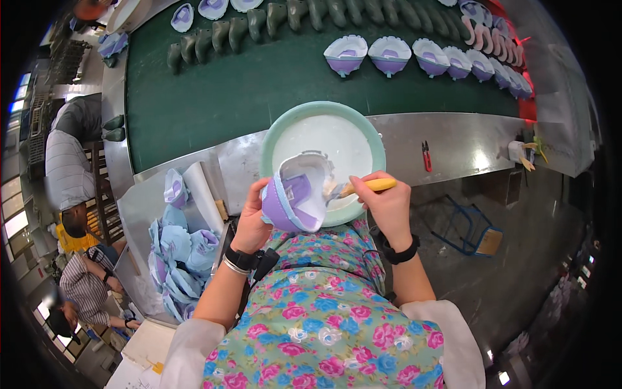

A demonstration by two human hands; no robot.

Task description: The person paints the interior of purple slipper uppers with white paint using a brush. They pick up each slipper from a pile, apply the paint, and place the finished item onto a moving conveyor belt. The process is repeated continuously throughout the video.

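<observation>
My left hand [251,220] is closed on a purple shoe upper [275,201] with a white lining, tilted so that its inside faces right. In my right hand [389,204] is a brush [376,185], gripped by its yellow handle. Its bristle end is at the upper's white rim; whether it touches cannot be made out. Beneath both, a pale green basin [378,139] holds a milky white liquid [324,133]. The upper covers the basin's lower left part.
Dark green shoe lasts [256,24] and finished-looking purple-and-white uppers [391,55] line the green conveyor belt [214,110]. Loose blue and purple uppers [181,249] fill a bin at left. Red-handled cutters [426,157] lie on the metal ledge. A blue-framed stool [463,227] stands at right. Other people [84,285] sit at left.
</observation>
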